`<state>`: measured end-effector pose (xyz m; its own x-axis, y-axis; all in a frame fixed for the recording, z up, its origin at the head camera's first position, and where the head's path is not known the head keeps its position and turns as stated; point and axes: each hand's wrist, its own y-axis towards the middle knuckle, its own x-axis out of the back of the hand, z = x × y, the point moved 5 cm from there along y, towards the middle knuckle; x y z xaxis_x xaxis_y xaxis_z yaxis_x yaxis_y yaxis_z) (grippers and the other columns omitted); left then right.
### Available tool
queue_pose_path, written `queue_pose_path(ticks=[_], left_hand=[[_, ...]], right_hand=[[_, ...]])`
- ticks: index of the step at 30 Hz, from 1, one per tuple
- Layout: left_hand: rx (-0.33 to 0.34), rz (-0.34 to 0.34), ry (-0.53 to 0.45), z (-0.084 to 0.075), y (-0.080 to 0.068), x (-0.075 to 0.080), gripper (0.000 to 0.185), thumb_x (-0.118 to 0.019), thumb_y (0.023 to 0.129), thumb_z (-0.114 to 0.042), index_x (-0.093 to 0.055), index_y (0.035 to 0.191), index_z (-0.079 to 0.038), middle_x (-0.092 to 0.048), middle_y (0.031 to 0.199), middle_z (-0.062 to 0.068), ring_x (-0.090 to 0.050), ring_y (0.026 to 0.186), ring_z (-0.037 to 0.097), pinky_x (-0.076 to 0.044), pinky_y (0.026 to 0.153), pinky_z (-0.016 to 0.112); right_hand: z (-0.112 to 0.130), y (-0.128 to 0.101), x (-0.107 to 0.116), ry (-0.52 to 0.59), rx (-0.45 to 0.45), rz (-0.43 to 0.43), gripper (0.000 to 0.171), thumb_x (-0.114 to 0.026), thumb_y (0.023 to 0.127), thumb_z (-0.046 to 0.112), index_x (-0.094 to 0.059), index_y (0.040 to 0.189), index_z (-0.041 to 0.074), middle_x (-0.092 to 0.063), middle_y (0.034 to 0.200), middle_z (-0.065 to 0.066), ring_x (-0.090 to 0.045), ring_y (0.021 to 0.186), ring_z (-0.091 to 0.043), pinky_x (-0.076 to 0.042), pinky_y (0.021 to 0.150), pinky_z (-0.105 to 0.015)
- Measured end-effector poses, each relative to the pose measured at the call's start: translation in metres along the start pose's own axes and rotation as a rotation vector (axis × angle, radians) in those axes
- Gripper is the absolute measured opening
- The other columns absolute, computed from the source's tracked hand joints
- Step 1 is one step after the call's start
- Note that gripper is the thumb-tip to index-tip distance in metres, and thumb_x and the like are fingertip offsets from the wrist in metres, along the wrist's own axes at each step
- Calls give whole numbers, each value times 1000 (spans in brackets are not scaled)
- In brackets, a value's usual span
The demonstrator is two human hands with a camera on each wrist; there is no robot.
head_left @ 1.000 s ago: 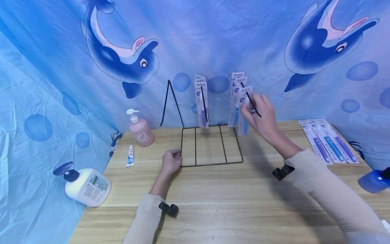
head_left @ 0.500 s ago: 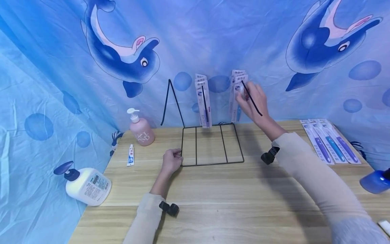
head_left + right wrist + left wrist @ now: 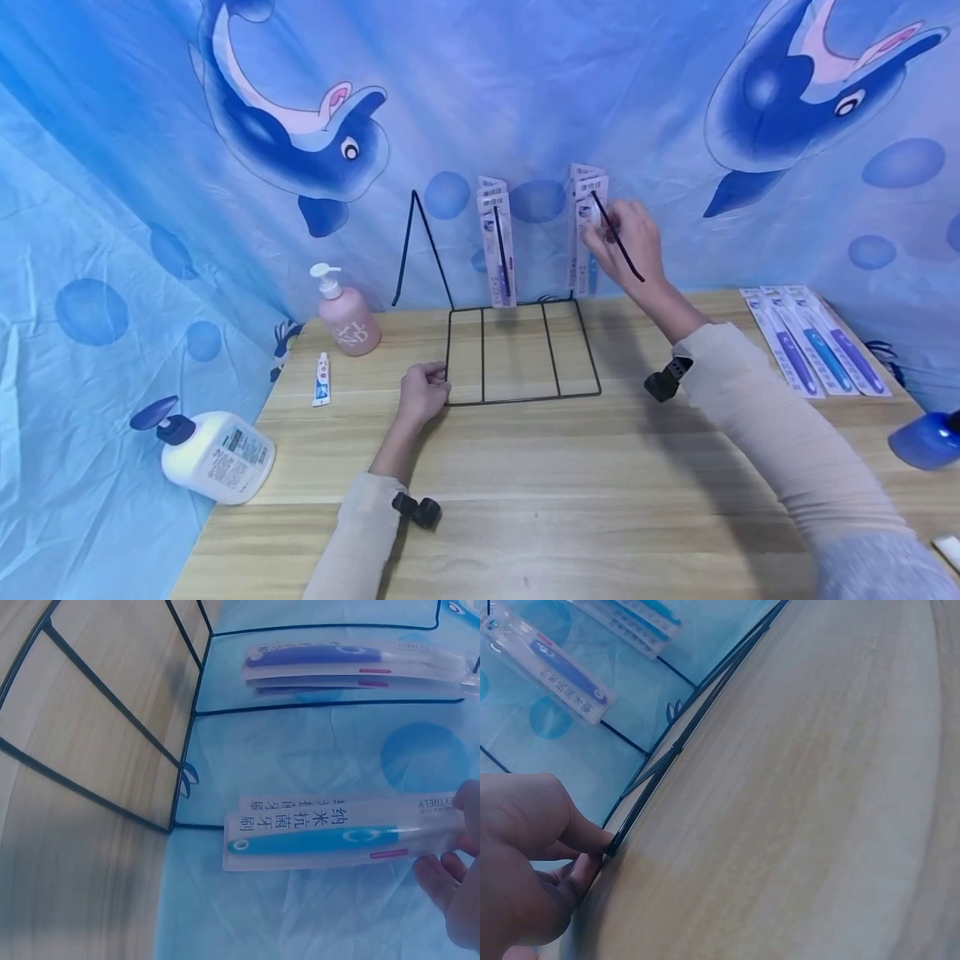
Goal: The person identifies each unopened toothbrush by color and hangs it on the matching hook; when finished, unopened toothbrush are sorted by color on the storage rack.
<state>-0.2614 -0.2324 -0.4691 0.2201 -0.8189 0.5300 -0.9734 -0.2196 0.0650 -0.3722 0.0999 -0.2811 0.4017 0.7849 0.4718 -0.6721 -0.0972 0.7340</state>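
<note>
A black wire display rack [image 3: 517, 403] stands on the wooden table, its hooks rising at the back. My left hand [image 3: 423, 393] pinches the near left corner of its base; in the left wrist view the thumb and finger meet at the wire. At the right hook my right hand [image 3: 632, 247] pinches a packaged toothbrush [image 3: 315, 838] with a blue handle by the upper part of its pack. Other packs hang behind it on that hook. Several packaged purple toothbrushes [image 3: 496, 250] hang on the middle hook. The left hook [image 3: 415, 242] carries nothing.
Three packaged toothbrushes [image 3: 817, 342] lie at the table's right, near a blue bottle [image 3: 927, 442]. On the left are a pink pump bottle [image 3: 349, 323], a small toothpaste tube [image 3: 322, 380] and a white pump bottle [image 3: 219, 457]. A blue dolphin curtain [image 3: 645, 92] hangs behind.
My right hand has moved back and slightly left along the right hook, taking the toothbrush pack closer to those behind it. The left hand keeps its hold on the rack.
</note>
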Motion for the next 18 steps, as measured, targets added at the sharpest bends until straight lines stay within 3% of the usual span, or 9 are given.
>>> queue_pose_path(ticks=[4, 9, 13, 18], left_hand=[[13, 3, -2, 0, 0, 0, 37, -63, 80, 10, -66, 117, 11, -65, 96, 17, -63, 88, 27, -57, 79, 33], [8, -9, 1, 0, 1, -1, 37, -63, 80, 10, -67, 116, 11, -66, 94, 17, -63, 87, 26, -57, 77, 30], [0, -15, 4, 0, 1, -1, 36, -63, 80, 10, -67, 116, 11, -66, 93, 17, -63, 86, 26, -57, 76, 29], [-26, -20, -10, 0, 0, 2, 36, -63, 77, 9, -67, 114, 12, -66, 90, 17, -63, 84, 28, -58, 75, 33]], right_hand=[[-9, -5, 10, -27, -106, 110, 34, -69, 91, 28, -56, 91, -4, -55, 94, -20, -56, 88, -36, -45, 75, -46], [-35, -15, 35, -103, -251, 254, 46, -73, 89, 32, -58, 110, -5, -54, 116, -27, -59, 103, -44, -49, 84, -57], [-76, -25, 58, -200, -316, 297, 49, -67, 93, 34, -57, 115, -8, -56, 117, -32, -57, 103, -48, -48, 82, -60], [-153, -50, 84, -346, -456, 371, 59, -57, 97, 41, -52, 124, -12, -54, 120, -37, -54, 103, -52, -48, 77, -61]])
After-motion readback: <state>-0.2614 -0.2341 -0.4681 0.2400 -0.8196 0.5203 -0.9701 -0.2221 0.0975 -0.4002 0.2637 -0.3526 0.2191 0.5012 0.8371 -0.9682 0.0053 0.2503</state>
